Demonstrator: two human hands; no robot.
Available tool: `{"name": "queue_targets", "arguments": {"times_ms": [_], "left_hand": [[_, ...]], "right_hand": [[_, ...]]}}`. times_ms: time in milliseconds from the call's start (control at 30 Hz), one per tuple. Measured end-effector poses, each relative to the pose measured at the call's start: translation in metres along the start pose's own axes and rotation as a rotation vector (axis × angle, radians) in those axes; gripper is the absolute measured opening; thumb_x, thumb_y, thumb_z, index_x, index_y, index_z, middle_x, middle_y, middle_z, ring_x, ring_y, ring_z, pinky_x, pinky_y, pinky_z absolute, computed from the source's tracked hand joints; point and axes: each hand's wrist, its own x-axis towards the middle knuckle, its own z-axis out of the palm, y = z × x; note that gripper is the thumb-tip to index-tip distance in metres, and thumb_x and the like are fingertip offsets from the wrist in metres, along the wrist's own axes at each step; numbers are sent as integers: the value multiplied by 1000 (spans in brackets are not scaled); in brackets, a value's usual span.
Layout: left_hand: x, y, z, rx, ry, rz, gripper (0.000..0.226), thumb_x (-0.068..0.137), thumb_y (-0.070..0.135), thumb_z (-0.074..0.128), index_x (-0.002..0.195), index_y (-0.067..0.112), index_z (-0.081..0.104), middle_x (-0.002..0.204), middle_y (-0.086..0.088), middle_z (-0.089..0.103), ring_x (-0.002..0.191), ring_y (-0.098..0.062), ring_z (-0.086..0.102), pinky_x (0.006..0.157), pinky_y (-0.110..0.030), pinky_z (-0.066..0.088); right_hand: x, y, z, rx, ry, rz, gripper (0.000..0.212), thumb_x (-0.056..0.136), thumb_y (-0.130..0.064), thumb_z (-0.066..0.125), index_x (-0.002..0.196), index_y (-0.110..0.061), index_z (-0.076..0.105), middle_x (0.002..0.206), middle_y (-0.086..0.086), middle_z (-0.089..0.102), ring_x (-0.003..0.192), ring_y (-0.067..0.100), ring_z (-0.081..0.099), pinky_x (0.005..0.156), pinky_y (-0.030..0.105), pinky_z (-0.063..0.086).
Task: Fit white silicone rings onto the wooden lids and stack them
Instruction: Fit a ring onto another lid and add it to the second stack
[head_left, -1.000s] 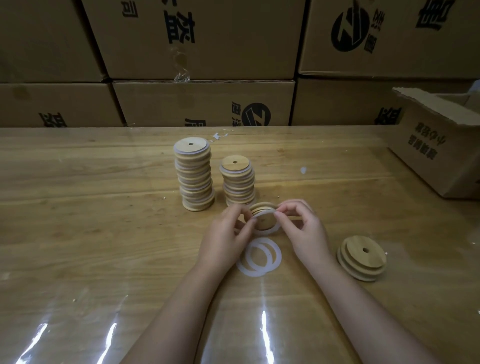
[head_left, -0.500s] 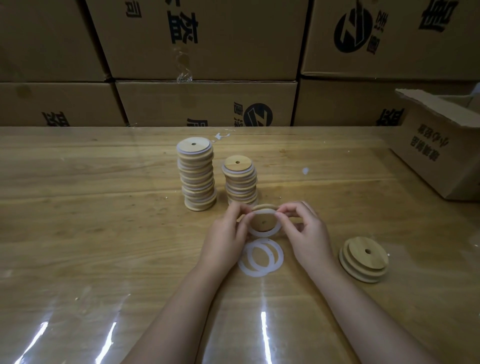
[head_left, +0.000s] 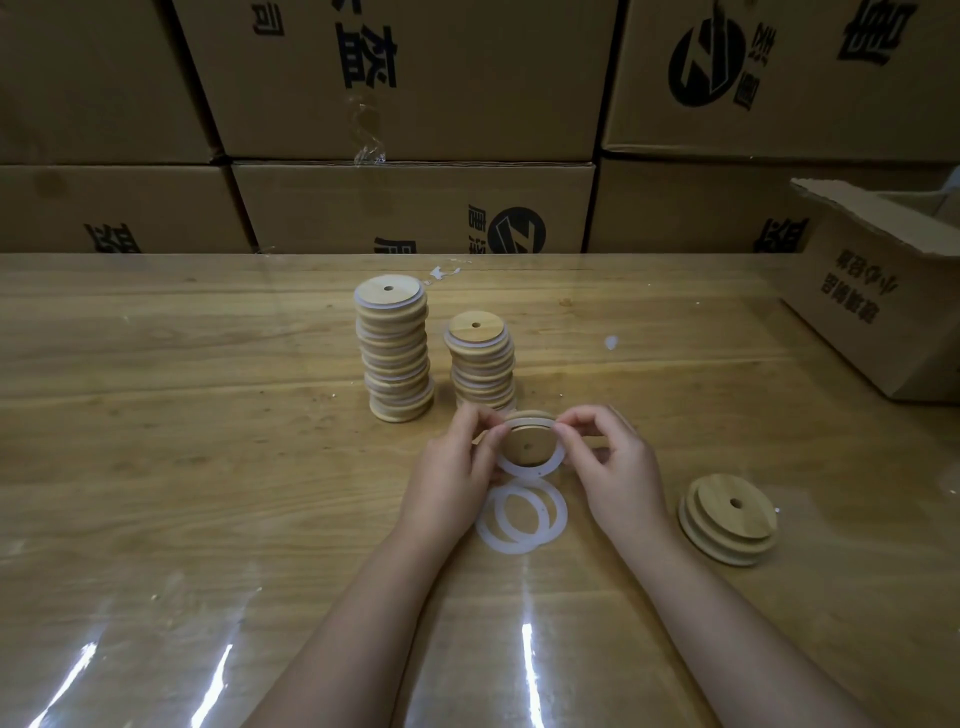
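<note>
Head view: wooden lid (head_left: 525, 441) is held tilted just above the table (head_left: 208, 467), mid-surface, slightly toward the near edge. White silicone ring (head_left: 532, 472) sits around it, lower arc hanging loose off the rim. Left hand (head_left: 452, 478) grips the lid by its left rim, fingers curled. Right hand (head_left: 618, 467) pinches the ring at the upper right rim, thumb against forefinger. Two loose rings (head_left: 485, 527) lie overlapped flat on the surface just beneath, between the wrists. Short stack (head_left: 480, 364) of ringed lids stands just beyond the hands, tall stack (head_left: 396, 348) beside it to the left, leaning a bit. Small pile of bare lids (head_left: 727, 519) sits right of the right wrist. Open carton (head_left: 872, 312) is at the right edge, and a carton wall (head_left: 415, 78) runs along the far edge.
</note>
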Motion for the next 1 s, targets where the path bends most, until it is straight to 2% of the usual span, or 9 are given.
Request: {"name": "queue_targets", "arguments": {"times_ms": [133, 333, 733, 1000], "left_hand": [[1, -1, 1, -34, -2, -30, 7, 93, 29, 52, 87, 30, 50, 81, 16, 64, 63, -3, 64, 62, -37, 56], [1, -1, 1, -8, 0, -49, 8, 94, 29, 51, 86, 30, 50, 73, 8, 64, 61, -3, 64, 62, -39, 56], [1, 0, 1, 17, 24, -50, 12, 95, 25, 51, 83, 30, 49, 73, 9, 62, 65, -10, 65, 64, -43, 54], [1, -3, 3, -4, 38, -61, 10, 94, 26, 51, 85, 29, 50, 74, 9, 62, 68, -13, 65, 65, -46, 55]], "right_hand": [[0, -1, 0, -5, -5, 9, 14, 86, -14, 65, 81, -26, 61, 84, -12, 61, 79, -1, 58, 60, 9, 42], [0, -2, -1, 9, -5, 8, 10, 85, -13, 65, 81, -22, 63, 83, -11, 61, 81, -2, 57, 60, 8, 42], [0, -2, -1, 9, -6, 1, 16, 86, -11, 63, 79, -25, 60, 83, -13, 60, 78, -2, 57, 59, 7, 42], [-1, -5, -2, 5, -2, -2, 12, 87, -10, 63, 81, -19, 61, 83, -11, 60, 75, 0, 57, 60, 9, 43]]}}
